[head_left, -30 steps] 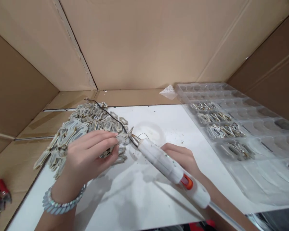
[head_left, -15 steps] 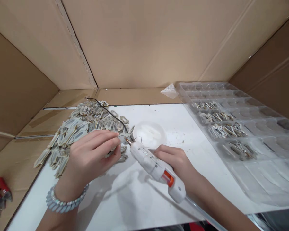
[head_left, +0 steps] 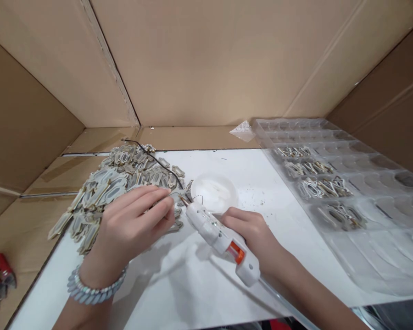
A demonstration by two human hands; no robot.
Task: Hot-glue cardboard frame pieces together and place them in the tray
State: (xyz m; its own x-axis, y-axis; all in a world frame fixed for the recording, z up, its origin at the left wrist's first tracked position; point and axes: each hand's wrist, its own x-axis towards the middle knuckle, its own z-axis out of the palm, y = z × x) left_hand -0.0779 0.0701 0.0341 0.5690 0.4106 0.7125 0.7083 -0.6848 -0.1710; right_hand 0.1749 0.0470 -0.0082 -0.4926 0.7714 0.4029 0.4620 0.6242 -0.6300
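My right hand (head_left: 251, 229) is wrapped around the grip of a white glue gun (head_left: 211, 229), most of which hides the fingers. The gun's metal nozzle points up and left, and a clear glue stick (head_left: 282, 300) trails from its back end. Pinched in the fingertips of my left hand (head_left: 134, 220) is a small frame-shaped cutout (head_left: 175, 194), mostly hidden, its edge right by the nozzle tip. Whether the two touch I cannot tell. A big pile of similar grey and tan cutouts (head_left: 108, 178) spreads behind and left of my left hand.
Beyond the gun lies a white round dish (head_left: 229, 185). A clear compartment tray (head_left: 351, 261) on the right holds cutouts in several sections. Red-handled snips (head_left: 0, 270) rest at far left. A black cord (head_left: 154, 160) crosses the pile. Cardboard walls (head_left: 206, 64) surround the white board.
The back of the glue gun has swung slightly left and up, while its nozzle stays near the cutout. My left hand has shifted slightly right.
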